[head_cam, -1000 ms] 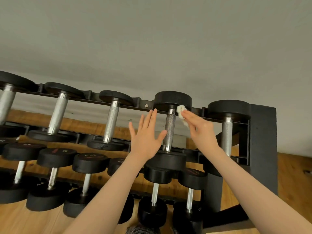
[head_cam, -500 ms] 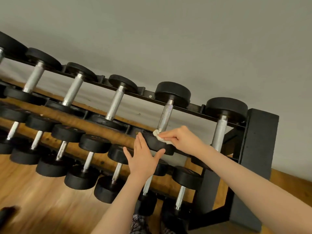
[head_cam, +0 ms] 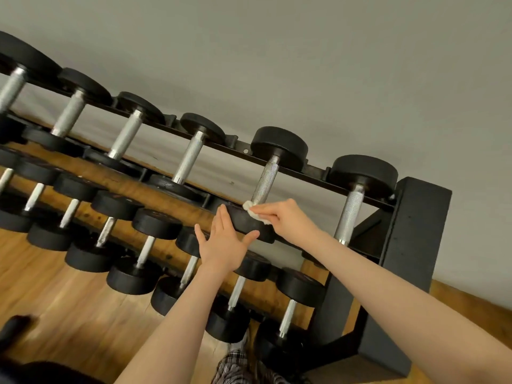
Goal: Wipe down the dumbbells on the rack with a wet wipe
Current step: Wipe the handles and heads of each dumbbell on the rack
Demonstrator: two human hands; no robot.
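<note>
Up on the rack's (head_cam: 415, 234) top tier, second from the right end, lay the dumbbell (head_cam: 266, 181) being cleaned. A white wipe (head_cam: 253, 212) sat crumpled on its near head, just beside the foot of the knurled handle. The right hand (head_cam: 288, 217) pinched the wipe between thumb and curled fingertips, pressing it to the black rubber. The left hand (head_cam: 224, 245) lay flat against the same head, fingers straight and close together, thumb splayed. More dumbbells filled the tiers below, over a wood floor (head_cam: 69, 314).
</note>
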